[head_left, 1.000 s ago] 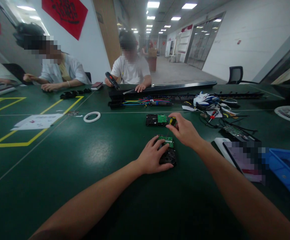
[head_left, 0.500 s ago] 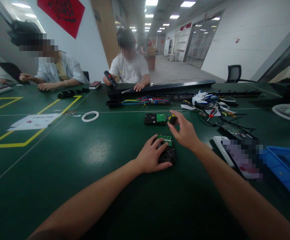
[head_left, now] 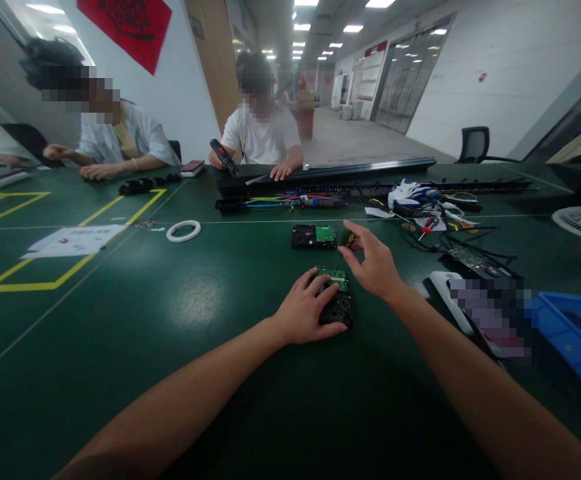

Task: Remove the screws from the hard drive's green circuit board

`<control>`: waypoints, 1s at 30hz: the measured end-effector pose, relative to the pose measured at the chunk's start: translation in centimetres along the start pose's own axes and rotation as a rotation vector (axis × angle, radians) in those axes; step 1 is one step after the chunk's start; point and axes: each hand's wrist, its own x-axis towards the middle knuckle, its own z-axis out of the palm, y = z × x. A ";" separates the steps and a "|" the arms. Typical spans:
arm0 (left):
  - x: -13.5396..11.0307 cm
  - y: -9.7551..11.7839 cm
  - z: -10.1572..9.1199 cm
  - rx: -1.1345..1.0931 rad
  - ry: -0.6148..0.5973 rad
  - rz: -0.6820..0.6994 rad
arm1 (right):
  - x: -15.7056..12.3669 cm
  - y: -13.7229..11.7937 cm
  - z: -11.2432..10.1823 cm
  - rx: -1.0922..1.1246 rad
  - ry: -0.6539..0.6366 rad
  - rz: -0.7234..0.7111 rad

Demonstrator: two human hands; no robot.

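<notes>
A black hard drive (head_left: 339, 313) with a green circuit board lies on the table under my left hand (head_left: 306, 308). The fingers of that hand spread over the board, and its thumb lies along the near edge, holding the drive down. Above the drive's far end, my right hand (head_left: 371, 260) pinches a stubby screwdriver (head_left: 349, 238) with a black and yellow handle between thumb and fingers. Its tip is too fine to make out. A second hard drive (head_left: 306, 237), also with a green board, lies just beyond, left of the right hand.
A white ring (head_left: 183, 231) and paper sheets (head_left: 73, 241) lie to the left. Wires and a long black rail (head_left: 385, 170) stretch across the back. At right are gloves (head_left: 413, 194), a phone (head_left: 487, 313) and a blue bin (head_left: 577, 333). Opposite, a co-worker holds a power screwdriver (head_left: 223, 157).
The screwdriver handle has turned a little in my right fingers, showing more black than yellow. My left hand stays on the drive. The whole view has shifted slightly.
</notes>
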 end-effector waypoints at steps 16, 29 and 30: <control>-0.1 -0.1 0.1 0.015 0.000 0.002 | 0.2 -0.3 -0.1 0.041 0.050 0.019; 0.0 -0.1 0.0 0.024 -0.009 0.003 | 0.4 -0.8 -0.2 0.088 0.021 0.060; 0.0 -0.1 0.0 0.022 -0.008 0.004 | 0.5 -0.9 -0.3 0.095 0.009 0.058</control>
